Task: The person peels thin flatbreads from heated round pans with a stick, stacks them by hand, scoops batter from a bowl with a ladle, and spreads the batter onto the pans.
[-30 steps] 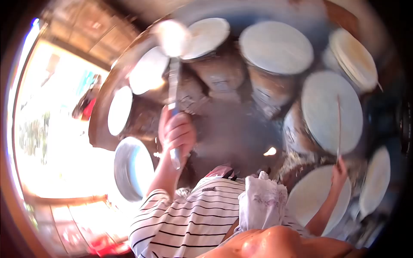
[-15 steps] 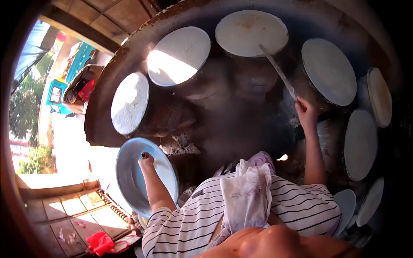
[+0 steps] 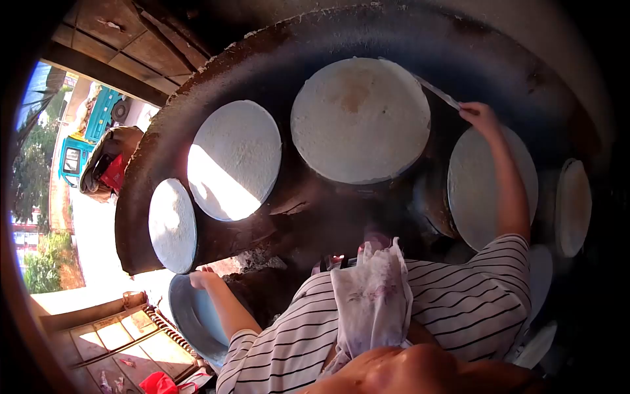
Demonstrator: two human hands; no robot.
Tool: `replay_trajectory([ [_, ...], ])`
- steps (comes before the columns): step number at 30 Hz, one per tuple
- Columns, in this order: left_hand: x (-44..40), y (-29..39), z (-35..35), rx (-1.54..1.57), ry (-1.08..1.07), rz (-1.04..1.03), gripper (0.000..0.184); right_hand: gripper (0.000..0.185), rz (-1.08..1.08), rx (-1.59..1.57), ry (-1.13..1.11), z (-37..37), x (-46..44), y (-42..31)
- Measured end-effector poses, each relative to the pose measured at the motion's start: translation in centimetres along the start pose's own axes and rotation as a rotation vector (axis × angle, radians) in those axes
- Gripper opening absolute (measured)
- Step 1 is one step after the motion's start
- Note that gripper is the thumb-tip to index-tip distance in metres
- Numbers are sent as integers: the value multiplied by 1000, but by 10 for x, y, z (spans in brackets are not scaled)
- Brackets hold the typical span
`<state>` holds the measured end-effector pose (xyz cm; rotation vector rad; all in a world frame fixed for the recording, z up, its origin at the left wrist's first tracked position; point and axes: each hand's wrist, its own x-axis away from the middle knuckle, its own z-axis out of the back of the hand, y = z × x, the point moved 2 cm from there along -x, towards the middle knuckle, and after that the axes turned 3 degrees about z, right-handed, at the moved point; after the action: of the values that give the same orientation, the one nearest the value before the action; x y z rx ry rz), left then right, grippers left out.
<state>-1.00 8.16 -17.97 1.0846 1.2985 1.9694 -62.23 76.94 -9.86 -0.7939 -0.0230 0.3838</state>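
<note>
My right hand (image 3: 482, 118) grips a thin flat spatula (image 3: 438, 92), its blade against the upper right edge of a large round flatbread (image 3: 361, 125) on the middle griddle. Pale and smooth, this flatbread has a brown patch near its top. My left hand (image 3: 205, 278) is at the upper rim of a blue-grey basin (image 3: 187, 322), its fingers curled; what they hold, if anything, I cannot make out. Just above that hand lies a smaller flatbread (image 3: 172, 225). Another flatbread (image 3: 235, 161), partly sunlit, is between it and the middle one.
More flatbreads curve round to the right, one beneath my right forearm (image 3: 469, 190) and another at the far right (image 3: 573, 207). A dark curved wall (image 3: 216, 72) rises behind the griddles. Ash (image 3: 259, 260) shows below. A blue truck (image 3: 98, 115) stands outside at left.
My view has shifted, and the middle griddle appears larger and lower. The spatula has moved from the flatbread's lower edge to its upper right edge. My left hand has moved from inside the basin to its rim.
</note>
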Motion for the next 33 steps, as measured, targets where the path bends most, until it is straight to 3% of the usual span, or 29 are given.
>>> replay_trajectory([
  [1,69,29,-38,144,-41,-57,28,39,-288,-264,-130,-10,-24,-18],
  [3,164,58,-105,91,-268,-144,21,36,-313,-222,-81,-36,-65,-30],
  [4,219,65,-137,67,-435,-185,27,35,-198,-131,-34,-47,-83,-18],
  [7,369,43,-203,-241,-1323,-401,33,39,-60,-59,3,-73,-93,-6],
  [8,408,19,-207,-384,-1551,-810,38,43,-32,-132,29,-75,-86,-20],
  [9,452,15,-194,-495,-1683,-1412,44,44,-69,-110,22,-75,-77,-24],
  [11,487,-8,-163,-580,-1859,-1778,44,45,-110,-61,7,-65,-63,-32],
  [12,484,-22,-159,-581,-1837,-1805,43,44,-231,-28,-28,-54,-52,-39],
  [15,458,-55,-157,-592,-1711,-1880,40,36,-122,-82,100,-31,-7,-16],
  [16,454,-56,-161,-572,-1662,-1889,38,43,-185,-123,126,-19,13,-8],
  [21,436,-59,-160,-453,-1551,-1952,34,38,-310,20,222,17,130,21],
  [26,432,-54,-173,-306,-1607,-2053,30,35,-355,37,413,14,220,-11],
  [29,428,-53,-181,-158,-1698,-2054,14,35,-402,157,327,14,254,-24],
  [33,430,-43,-190,-82,-1710,-2057,20,34,-386,42,347,6,258,-26],
])
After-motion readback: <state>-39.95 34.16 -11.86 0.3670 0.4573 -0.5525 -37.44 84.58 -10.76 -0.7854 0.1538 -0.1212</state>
